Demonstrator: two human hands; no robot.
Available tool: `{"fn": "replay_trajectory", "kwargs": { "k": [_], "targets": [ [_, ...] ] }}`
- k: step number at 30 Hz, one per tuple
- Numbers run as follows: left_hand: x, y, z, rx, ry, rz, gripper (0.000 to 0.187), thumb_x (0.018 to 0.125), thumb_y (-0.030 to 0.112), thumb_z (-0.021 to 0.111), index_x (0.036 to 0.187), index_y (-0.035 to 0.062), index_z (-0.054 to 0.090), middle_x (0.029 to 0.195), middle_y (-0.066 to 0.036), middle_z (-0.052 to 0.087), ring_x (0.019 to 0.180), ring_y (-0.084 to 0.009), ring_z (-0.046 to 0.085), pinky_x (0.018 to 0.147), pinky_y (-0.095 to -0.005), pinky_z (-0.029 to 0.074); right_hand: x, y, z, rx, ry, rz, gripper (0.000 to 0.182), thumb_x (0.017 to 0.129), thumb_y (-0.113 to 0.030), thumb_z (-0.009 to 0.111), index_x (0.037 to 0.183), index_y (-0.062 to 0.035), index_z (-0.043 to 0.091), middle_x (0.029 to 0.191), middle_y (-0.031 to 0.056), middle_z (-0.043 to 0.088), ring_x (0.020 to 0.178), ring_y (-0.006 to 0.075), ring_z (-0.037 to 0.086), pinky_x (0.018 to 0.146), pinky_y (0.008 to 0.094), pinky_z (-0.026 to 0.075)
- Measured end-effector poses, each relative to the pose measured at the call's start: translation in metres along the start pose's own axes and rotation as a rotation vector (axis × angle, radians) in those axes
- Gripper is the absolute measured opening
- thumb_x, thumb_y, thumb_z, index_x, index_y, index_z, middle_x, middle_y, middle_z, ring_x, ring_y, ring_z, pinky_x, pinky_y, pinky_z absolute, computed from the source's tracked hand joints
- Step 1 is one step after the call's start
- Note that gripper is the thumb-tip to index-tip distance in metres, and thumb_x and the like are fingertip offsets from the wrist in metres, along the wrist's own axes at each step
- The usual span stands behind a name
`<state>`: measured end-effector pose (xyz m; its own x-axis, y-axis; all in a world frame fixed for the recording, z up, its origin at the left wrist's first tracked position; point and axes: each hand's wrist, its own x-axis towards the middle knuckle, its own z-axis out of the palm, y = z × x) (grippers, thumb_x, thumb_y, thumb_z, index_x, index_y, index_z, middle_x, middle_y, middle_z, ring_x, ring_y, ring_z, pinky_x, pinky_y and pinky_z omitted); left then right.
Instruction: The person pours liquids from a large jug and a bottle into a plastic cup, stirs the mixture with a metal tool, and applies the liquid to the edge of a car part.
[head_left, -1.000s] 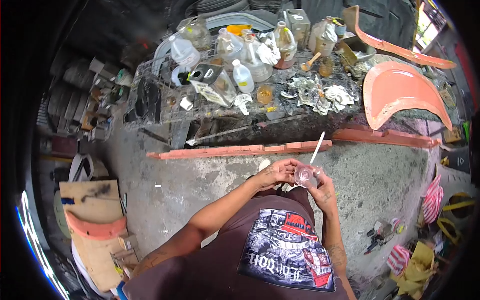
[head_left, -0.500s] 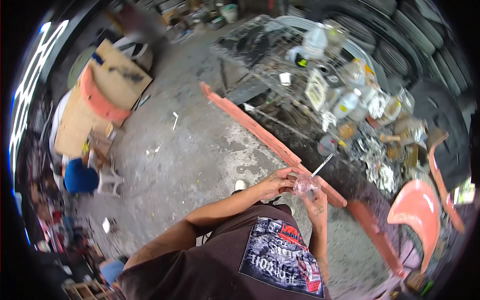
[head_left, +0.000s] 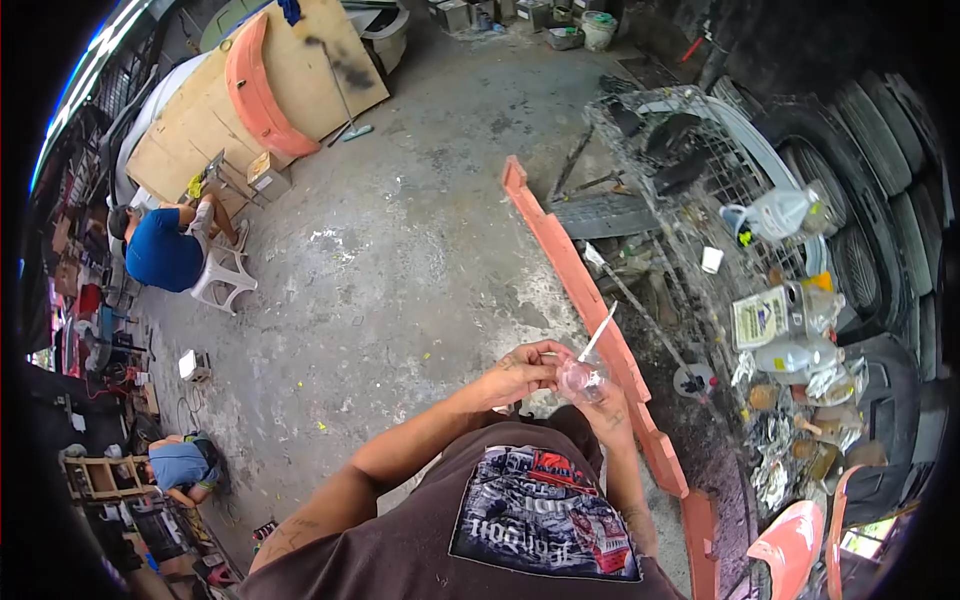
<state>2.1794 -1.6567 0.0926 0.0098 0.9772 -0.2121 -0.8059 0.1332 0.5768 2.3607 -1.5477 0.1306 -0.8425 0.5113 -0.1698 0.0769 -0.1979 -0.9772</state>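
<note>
A clear plastic cup with a pinkish tint is held in front of my shirt. My right hand is wrapped round it from the right. From the left, my left hand has its fingers bent and pinched at the cup's edge. A thin white stick slants up and out of the cup toward the back right. Just beyond the hands runs a long salmon-coloured panel strip.
At right, a cluttered rack bears a plastic jug, a labelled can and foil. A curved salmon panel lies lower right. One person sits on a white stool; another person bends at lower left.
My view has swung to the right, so the rack and panels sit farther right and the seated person shows more fully. Both hands stay at the cup.
</note>
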Motion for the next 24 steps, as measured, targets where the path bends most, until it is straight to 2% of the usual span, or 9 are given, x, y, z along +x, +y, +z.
{"fn": "replay_trajectory", "kwargs": {
  "k": [4, 6, 10, 14, 16, 18, 20, 21, 24],
  "targets": [
    [0.004, 0.054, -0.045, -0.053, 0.074, 0.081, 0.035, 0.097, 0.008, 0.065, 0.129, 0.002, 0.054, 0.121, -0.007, 0.064, 0.112, -0.0174, 0.064, 0.098, -0.0323, 0.052, 0.083, -0.001, 0.023, -0.032, -0.118, 0.007, 0.034, 0.091, -0.014, 0.075, 0.121, -0.0001, 0.068, 0.111, 0.0049, 0.07, 0.101, 0.0129, 0.064, 0.089, 0.0305, 0.051],
    [0.015, 0.075, -0.075, -0.013, 0.164, 0.12, 0.035, 0.094, 0.011, 0.07, 0.126, 0.0035, 0.059, 0.112, -0.003, 0.065, 0.098, -0.0116, 0.062, 0.08, -0.0258, 0.051, 0.128, 0.001, 0.029, -0.062, -0.165, 0.01, 0.034, 0.091, -0.014, 0.075, 0.121, -0.0005, 0.068, 0.109, 0.0047, 0.071, 0.1, 0.0123, 0.065, 0.088, 0.0305, 0.052],
    [0.04, 0.141, -0.104, -0.085, 0.328, 0.167, 0.029, 0.096, 0.008, 0.068, 0.124, 0.0043, 0.06, 0.11, -0.004, 0.065, 0.095, -0.0124, 0.062, 0.08, -0.0271, 0.053, 0.23, -0.002, 0.035, -0.05, -0.284, 0.029, 0.035, 0.09, -0.014, 0.076, 0.122, -0.0013, 0.067, 0.108, 0.0054, 0.072, 0.099, 0.0117, 0.065, 0.088, 0.0299, 0.052],
    [0.075, 0.213, -0.14, -0.195, 0.374, 0.206, 0.028, 0.096, 0.008, 0.068, 0.123, 0.0057, 0.059, 0.114, -0.005, 0.066, 0.099, -0.0132, 0.063, 0.085, -0.0274, 0.054, 0.341, -0.014, 0.041, 0.0, -0.364, 0.049, 0.033, 0.09, -0.013, 0.076, 0.12, -0.002, 0.068, 0.106, 0.0054, 0.072, 0.098, 0.0129, 0.066, 0.088, 0.0304, 0.052],
    [0.093, 0.248, -0.161, -0.199, 0.367, 0.227, 0.028, 0.096, 0.008, 0.068, 0.122, 0.0057, 0.059, 0.114, -0.005, 0.066, 0.101, -0.0136, 0.063, 0.085, -0.0277, 0.055, 0.399, -0.009, 0.037, -0.083, -0.49, 0.0, 0.031, 0.09, -0.011, 0.075, 0.118, -0.0028, 0.068, 0.109, 0.0064, 0.071, 0.103, 0.0144, 0.065, 0.09, 0.0311, 0.051],
    [0.111, 0.285, -0.178, -0.216, 0.345, 0.257, 0.027, 0.095, 0.008, 0.068, 0.121, 0.0056, 0.059, 0.115, -0.005, 0.066, 0.103, -0.014, 0.064, 0.086, -0.028, 0.055, 0.449, -0.057, 0.047, -0.081, -0.509, 0.045, 0.033, 0.087, -0.009, 0.076, 0.118, -0.0031, 0.068, 0.115, 0.0097, 0.069, 0.109, 0.0187, 0.064, 0.093, 0.0334, 0.051],
    [0.123, 0.322, -0.195, -0.189, 0.377, 0.293, 0.033, 0.093, 0.009, 0.071, 0.122, 0.004, 0.058, 0.116, -0.008, 0.066, 0.104, -0.0187, 0.067, 0.093, -0.0355, 0.057, 0.496, -0.073, 0.052, -0.181, -0.607, 0.005, 0.036, 0.085, -0.007, 0.076, 0.12, -0.0032, 0.067, 0.122, 0.0133, 0.066, 0.113, 0.0239, 0.063, 0.097, 0.0354, 0.049],
    [0.129, 0.339, -0.205, -0.195, 0.402, 0.295, 0.033, 0.093, 0.007, 0.07, 0.124, 0.0032, 0.058, 0.115, -0.008, 0.067, 0.102, -0.0188, 0.068, 0.092, -0.0349, 0.058, 0.519, -0.073, 0.055, -0.232, -0.62, -0.051, 0.039, 0.084, -0.006, 0.075, 0.121, -0.0031, 0.066, 0.124, 0.0152, 0.065, 0.113, 0.0279, 0.064, 0.098, 0.0368, 0.049],
    [0.142, 0.384, -0.245, -0.207, 0.435, 0.322, 0.034, 0.094, 0.003, 0.068, 0.126, 0.0024, 0.059, 0.108, -0.005, 0.069, 0.096, -0.0157, 0.068, 0.086, -0.0288, 0.057, 0.586, -0.083, 0.068, -0.169, -0.659, 0.04, 0.038, 0.085, -0.006, 0.074, 0.122, -0.003, 0.066, 0.127, 0.0143, 0.065, 0.115, 0.0264, 0.063, 0.1, 0.0358, 0.048]
  ]
}}
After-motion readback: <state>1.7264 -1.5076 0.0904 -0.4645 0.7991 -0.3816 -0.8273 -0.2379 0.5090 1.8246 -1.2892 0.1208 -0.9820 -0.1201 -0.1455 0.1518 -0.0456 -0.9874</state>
